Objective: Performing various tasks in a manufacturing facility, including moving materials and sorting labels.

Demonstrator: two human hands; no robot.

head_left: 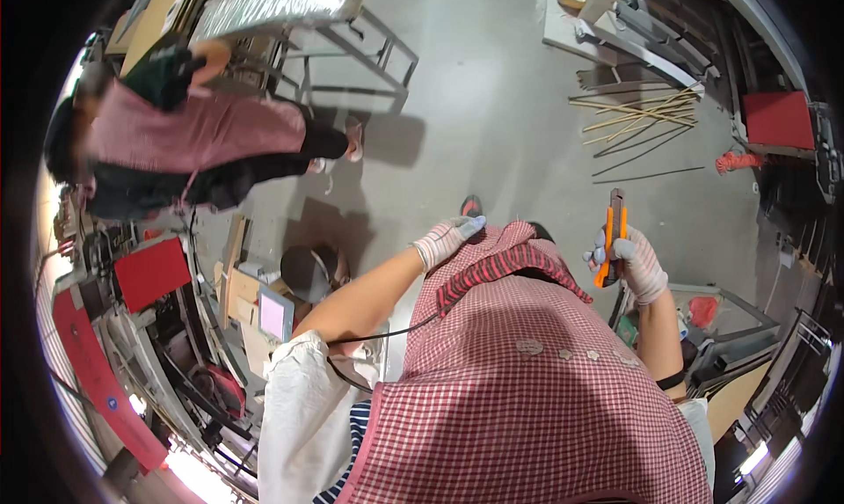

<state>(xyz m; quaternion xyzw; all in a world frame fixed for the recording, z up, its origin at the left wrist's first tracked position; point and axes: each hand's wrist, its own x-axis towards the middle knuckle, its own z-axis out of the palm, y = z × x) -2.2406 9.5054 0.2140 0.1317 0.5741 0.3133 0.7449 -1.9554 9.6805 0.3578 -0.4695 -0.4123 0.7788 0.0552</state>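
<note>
In my right hand point(629, 259), gloved in white with bluish fingertips, is an orange and black utility knife point(616, 236), its black end pointing away from me. I hold it out to the right of my body, above the floor. My left hand point(449, 239), gloved alike, is at the front of my red checked apron point(527, 363). Its fingers are pressed together and their undersides are hidden, so what they grip, if anything, does not show. A red and black striped band point(501, 266) crosses the apron beside this hand.
Thin sticks point(646, 117) lie on the grey floor at the far right, near machine frames. At far left a person point(202, 139) in a pink apron stands by a metal-framed table point(352, 55). A round stool point(308, 271) stands left; a crate point(730, 319) is right of me.
</note>
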